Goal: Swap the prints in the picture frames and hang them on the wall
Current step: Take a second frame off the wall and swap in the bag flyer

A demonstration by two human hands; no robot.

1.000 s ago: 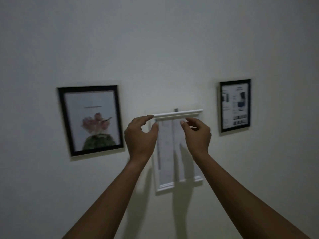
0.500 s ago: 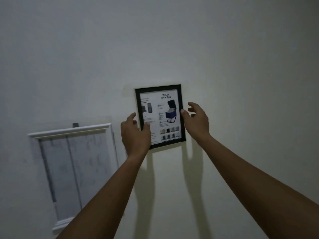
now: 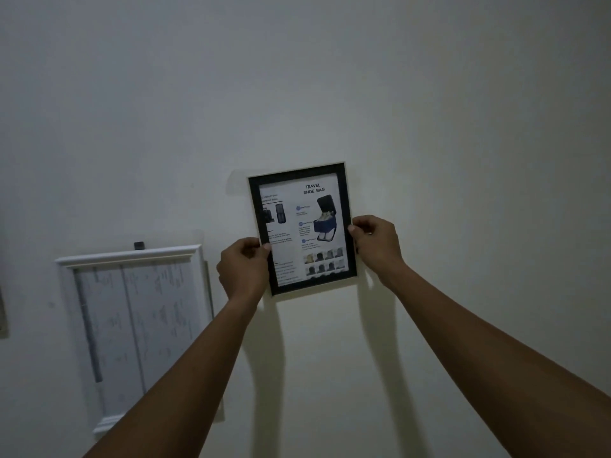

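left fingers [image 3: 262, 248]: curled round the left edge of the black frame [image 3: 297, 173], thumb tip on its front, pinching it in the lower half.
right fingers [image 3: 359, 227]: curled round the right edge, thumb tip on the front rim, pinching it near mid-height, a little higher than the left grip.
left hand [image 3: 243, 264]: back of the hand faces the camera, knuckles up, wrist bent slightly toward the frame.
right hand [image 3: 375, 241]: back faces the camera too, wrist nearly straight.
black frame: between the two sets of fingers, upright, slightly tilted, flat against or just off the wall [image 3: 330, 77]; which one, cannot tell.
print [image 3: 314, 226]: inside the frame between the thumbs, headed "travel shoe bag", with a blue bag pictured.
left forearm [image 3: 185, 368]: bare, reaching up from the lower left.
right forearm [image 3: 479, 342]: bare, reaching up from the lower right, stretched long.
shadows: both arms cast dark bands on the wall below the fingers.
white frame [image 3: 132, 256]: left of the left fingers and lower, well apart from them, on the wall.
clip [image 3: 139, 245]: small, dark, just above the white frame's top rail.
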